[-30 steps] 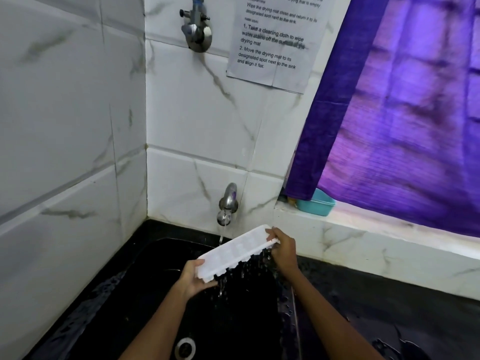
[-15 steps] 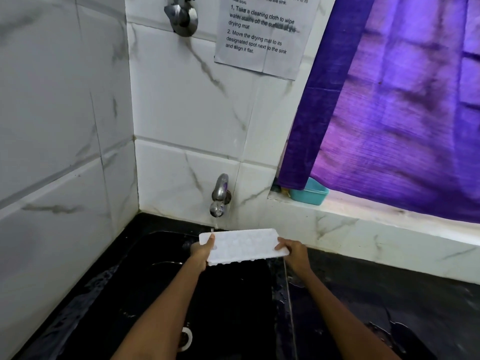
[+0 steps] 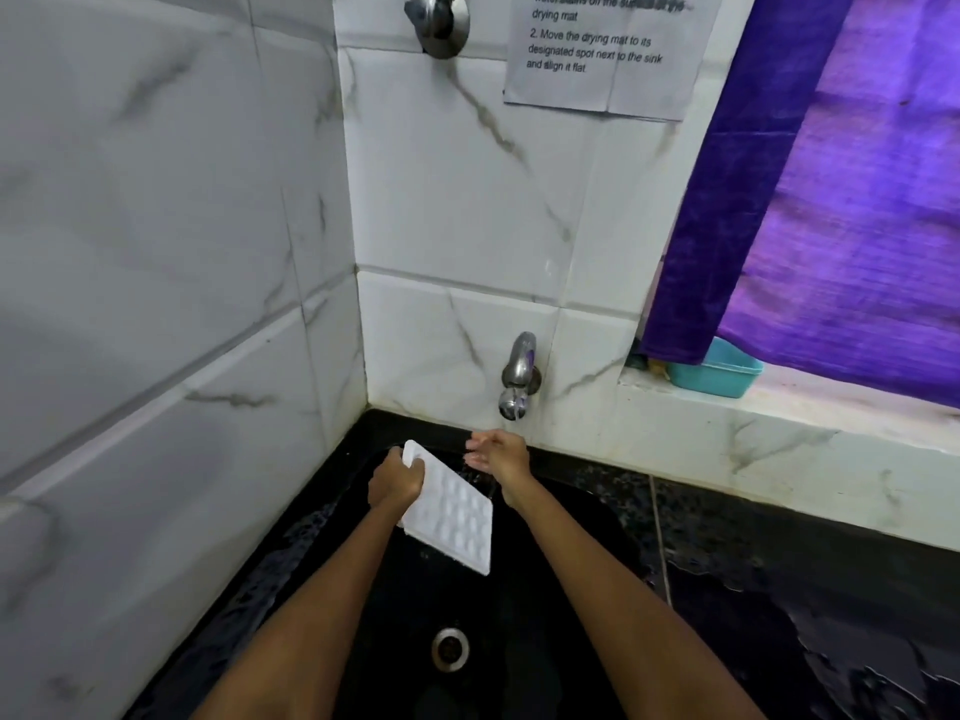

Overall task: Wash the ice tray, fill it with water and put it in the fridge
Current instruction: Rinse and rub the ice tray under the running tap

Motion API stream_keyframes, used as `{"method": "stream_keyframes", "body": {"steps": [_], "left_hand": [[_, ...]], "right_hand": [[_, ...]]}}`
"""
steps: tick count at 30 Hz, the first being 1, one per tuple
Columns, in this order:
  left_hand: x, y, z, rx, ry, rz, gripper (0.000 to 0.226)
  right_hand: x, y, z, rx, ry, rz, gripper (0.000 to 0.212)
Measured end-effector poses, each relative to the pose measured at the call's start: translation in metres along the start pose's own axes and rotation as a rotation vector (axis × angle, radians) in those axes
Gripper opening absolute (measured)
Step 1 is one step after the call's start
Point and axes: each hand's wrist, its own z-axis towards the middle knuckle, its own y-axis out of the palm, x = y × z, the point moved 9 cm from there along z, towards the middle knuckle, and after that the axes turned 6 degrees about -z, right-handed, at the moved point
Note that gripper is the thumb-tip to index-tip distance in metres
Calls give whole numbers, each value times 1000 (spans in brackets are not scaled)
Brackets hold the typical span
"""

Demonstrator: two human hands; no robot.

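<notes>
A white plastic ice tray hangs tilted over the black sink, one long edge down, its cells facing right. My left hand grips its upper left end. My right hand is off the tray, fingers straight, held under the steel tap on the back wall. Water runs over that hand and splashes down beside the tray.
The sink drain lies below the tray. A wet black counter extends right. On the white ledge stands a teal tub, partly behind a purple curtain. A paper notice and a second tap sit higher on the tiled wall.
My right hand let go of the tray and went under the tap. The tray swung from level, held at both ends, to hanging tilted from my left hand alone.
</notes>
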Motion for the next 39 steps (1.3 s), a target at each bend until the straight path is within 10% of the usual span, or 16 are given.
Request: {"method": "stream_keyframes", "body": {"steps": [14, 30, 39], "left_hand": [[58, 73, -12, -78, 168, 279, 38], [76, 97, -9, -36, 255, 282, 33], [28, 71, -7, -73, 173, 252, 38]], "right_hand": [[3, -46, 15, 21, 348, -68, 18], [-27, -51, 92, 135, 74, -371, 45], [-3, -42, 63, -164, 235, -105, 46]]}}
